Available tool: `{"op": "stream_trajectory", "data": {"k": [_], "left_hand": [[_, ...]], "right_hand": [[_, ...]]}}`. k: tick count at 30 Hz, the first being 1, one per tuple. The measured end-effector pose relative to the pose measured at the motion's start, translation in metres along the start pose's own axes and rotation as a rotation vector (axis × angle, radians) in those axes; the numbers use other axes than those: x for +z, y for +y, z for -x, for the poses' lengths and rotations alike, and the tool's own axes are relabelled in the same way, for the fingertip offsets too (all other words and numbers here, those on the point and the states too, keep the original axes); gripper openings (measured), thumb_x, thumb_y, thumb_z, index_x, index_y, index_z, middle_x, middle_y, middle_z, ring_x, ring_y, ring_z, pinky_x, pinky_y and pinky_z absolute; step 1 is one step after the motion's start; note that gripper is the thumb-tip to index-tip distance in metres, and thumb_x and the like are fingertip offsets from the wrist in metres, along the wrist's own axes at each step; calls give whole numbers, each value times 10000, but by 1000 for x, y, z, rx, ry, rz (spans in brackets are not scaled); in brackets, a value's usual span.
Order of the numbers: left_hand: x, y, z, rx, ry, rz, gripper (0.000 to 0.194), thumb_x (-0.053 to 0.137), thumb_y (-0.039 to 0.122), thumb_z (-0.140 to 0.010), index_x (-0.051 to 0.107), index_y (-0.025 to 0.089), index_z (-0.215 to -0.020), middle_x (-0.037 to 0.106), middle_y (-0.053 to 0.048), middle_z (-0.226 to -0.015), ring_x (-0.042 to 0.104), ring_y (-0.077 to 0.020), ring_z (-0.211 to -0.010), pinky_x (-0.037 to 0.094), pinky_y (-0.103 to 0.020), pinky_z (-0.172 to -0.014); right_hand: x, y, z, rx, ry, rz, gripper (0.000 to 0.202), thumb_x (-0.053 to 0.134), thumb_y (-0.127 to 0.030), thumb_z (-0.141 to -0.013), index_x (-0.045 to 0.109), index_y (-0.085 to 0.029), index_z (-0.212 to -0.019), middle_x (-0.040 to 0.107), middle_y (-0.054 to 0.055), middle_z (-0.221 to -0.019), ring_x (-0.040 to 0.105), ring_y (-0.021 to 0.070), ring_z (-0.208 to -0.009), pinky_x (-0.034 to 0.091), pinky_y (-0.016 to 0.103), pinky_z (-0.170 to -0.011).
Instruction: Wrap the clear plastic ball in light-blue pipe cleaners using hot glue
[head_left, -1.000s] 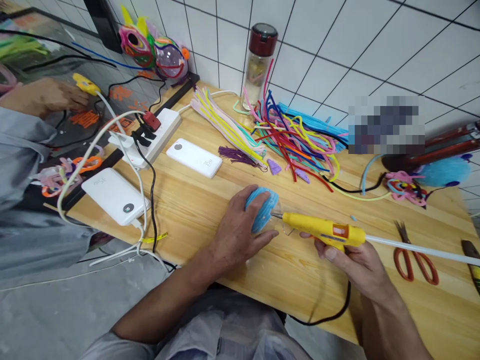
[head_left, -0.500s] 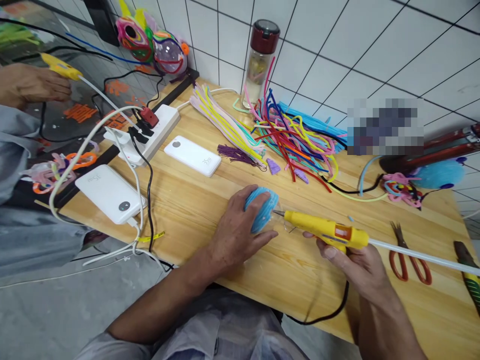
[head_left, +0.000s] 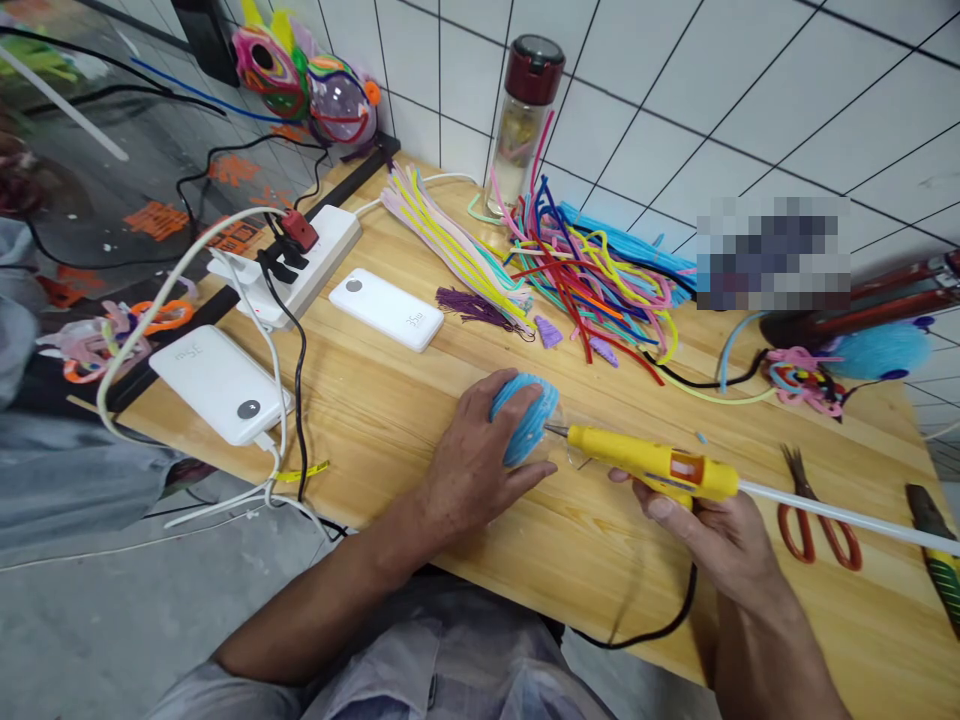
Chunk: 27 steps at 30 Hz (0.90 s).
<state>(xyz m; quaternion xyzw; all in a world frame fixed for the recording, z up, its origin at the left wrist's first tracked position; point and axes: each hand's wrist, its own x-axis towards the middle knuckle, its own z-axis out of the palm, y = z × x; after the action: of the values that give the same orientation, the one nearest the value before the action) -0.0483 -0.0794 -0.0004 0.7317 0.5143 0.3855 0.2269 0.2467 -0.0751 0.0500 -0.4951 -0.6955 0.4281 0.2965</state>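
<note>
My left hand (head_left: pixel 476 440) is wrapped round a ball partly covered in blue pipe cleaners (head_left: pixel 525 415), steadying it low over the wooden table. Part of the ball's right side looks clear, and my palm hides the rest. In my right hand (head_left: pixel 697 530) is a yellow glue gun (head_left: pixel 637 452), gripped by its handle, with a long white glue stick (head_left: pixel 832 513) sticking out of the back. The gun's metal nozzle points left, at or very close to the ball's right edge; whether it touches, I cannot tell.
Scissors (head_left: pixel 814 510) and a cutter (head_left: pixel 934 550) lie at the right. Behind are a pile of pipe cleaners (head_left: pixel 592 270) and a glass bottle (head_left: pixel 517 140). To the left are power banks (head_left: pixel 386 310), a power strip (head_left: pixel 322 260) with cables, and a co-worker's sleeve (head_left: pixel 67 400).
At the left, the co-worker's hand with another yellow glue gun has moved out towards the left edge. My own hands, the ball and my glue gun have barely moved.
</note>
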Motion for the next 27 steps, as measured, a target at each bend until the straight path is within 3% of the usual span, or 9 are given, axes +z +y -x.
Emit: {"op": "stream_trajectory", "data": {"k": [9,14,22,27], "left_hand": [[-1,1,-1,19,3,-13,801,844,450,-922,437,257,-1584,476,-206,-1624,507,-384,-1517,477,-605,-1260],[0,-1,0,8,2,-15,805,845,468,-920,442,259,-1585,472,-208,-1629,498,-392,-1528,471,-620,-1261],[0,-2,0,14,-6,-5,815,837,475,-926,440,255,-1603,460,-212,-1644,484,-393,-1540,462,-618,-1269],[0,-2,0,14,-7,-12,816,838,482,-924,443,240,-1597,459,-218,-1641,477,-391,-1544,467,-612,-1268]], "right_hand": [[1,-1,-3,7,43,22,332,792,-543,-937,799,-224,-844,835,99,-880,776,242,-796,683,344,-792],[1,-1,-2,-4,47,19,298,789,-527,-942,808,-235,-885,833,90,-894,771,235,-793,673,335,-773],[2,-5,-4,-1,57,18,341,783,-540,-944,765,-238,-786,823,83,-848,775,238,-802,670,325,-777],[1,-1,-1,16,32,0,304,774,-531,-958,804,-236,-890,844,91,-938,794,241,-849,677,329,-808]]}}
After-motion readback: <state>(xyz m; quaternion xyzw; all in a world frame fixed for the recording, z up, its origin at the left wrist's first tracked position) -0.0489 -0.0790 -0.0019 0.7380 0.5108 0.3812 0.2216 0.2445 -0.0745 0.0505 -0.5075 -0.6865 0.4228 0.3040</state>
